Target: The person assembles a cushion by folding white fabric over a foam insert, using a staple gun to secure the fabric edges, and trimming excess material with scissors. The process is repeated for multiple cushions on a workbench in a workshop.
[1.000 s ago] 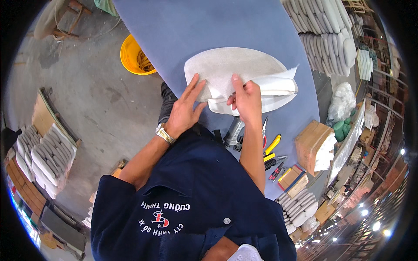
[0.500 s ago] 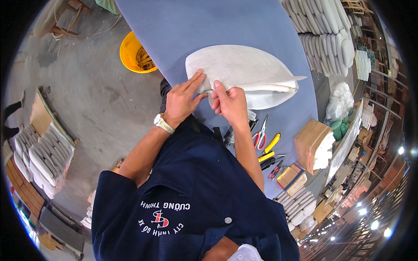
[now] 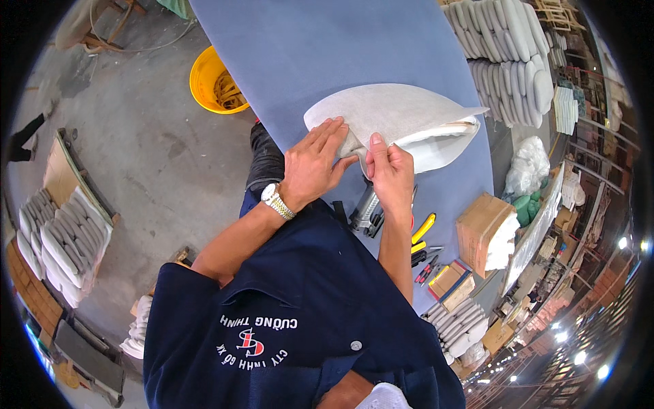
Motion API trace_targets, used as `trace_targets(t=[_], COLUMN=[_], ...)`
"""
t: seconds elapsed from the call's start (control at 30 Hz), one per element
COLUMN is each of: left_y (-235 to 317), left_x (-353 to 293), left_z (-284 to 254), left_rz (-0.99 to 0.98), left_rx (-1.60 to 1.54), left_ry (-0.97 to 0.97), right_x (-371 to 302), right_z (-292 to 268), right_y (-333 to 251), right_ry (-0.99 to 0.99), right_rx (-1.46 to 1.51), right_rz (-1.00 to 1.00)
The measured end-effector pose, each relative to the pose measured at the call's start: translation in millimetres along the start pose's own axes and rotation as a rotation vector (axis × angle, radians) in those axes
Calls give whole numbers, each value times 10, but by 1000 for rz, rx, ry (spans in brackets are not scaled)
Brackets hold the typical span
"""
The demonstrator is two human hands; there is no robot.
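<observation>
A pale grey, fabric-covered cushion [image 3: 402,108] with a pointed right end lies on the blue-grey table [image 3: 306,48]. Along its near right side the cover gapes, showing a white inside. My left hand [image 3: 315,160] rests on the cushion's left end, fingers stretched flat over the fabric and thumb toward the near edge. Between thumb and curled fingers, my right hand [image 3: 390,170] pinches the cover's near edge close by; the fingertips are partly hidden. A grey and black staple gun [image 3: 368,208] lies just below, partly behind my right forearm.
Right of my forearm lie yellow-handled cutters [image 3: 424,228], red-handled tools [image 3: 427,270] and a small open box [image 3: 449,283]. A cardboard box [image 3: 477,228] stands beyond. Stacked grey cushions [image 3: 511,88] rise at the far right. A yellow bucket [image 3: 204,78] stands on the floor left of the table.
The cushion and both hands have shifted slightly right and nearer to me. My left fingers lie closer together. The scissors are now mostly hidden by my right arm.
</observation>
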State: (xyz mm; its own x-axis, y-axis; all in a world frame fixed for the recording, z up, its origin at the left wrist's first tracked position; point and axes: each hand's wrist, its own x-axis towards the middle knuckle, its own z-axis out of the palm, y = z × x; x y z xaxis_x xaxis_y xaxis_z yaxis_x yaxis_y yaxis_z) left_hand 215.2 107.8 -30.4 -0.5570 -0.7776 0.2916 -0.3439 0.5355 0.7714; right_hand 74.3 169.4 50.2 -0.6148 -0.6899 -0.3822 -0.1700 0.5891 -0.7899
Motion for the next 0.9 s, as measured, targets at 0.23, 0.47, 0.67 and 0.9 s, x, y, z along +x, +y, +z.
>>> trace_targets(t=[0.23,0.47,0.67,0.9], left_y=[-104,-37,-64,-99], left_x=[-25,66,103,133], left_z=[-2,-108,-83,-62], left_rz=[-11,-71,-9,6], left_rx=[5,-16,-12,-11], left_ry=[31,-40,15,27], right_x=[64,117,108,127], right_z=[152,205,212,186], right_y=[70,97,20,35], right_ry=[-14,-45,-52,-5], right_rx=[96,293,278,31], right_rz=[-60,-30,-38,-110])
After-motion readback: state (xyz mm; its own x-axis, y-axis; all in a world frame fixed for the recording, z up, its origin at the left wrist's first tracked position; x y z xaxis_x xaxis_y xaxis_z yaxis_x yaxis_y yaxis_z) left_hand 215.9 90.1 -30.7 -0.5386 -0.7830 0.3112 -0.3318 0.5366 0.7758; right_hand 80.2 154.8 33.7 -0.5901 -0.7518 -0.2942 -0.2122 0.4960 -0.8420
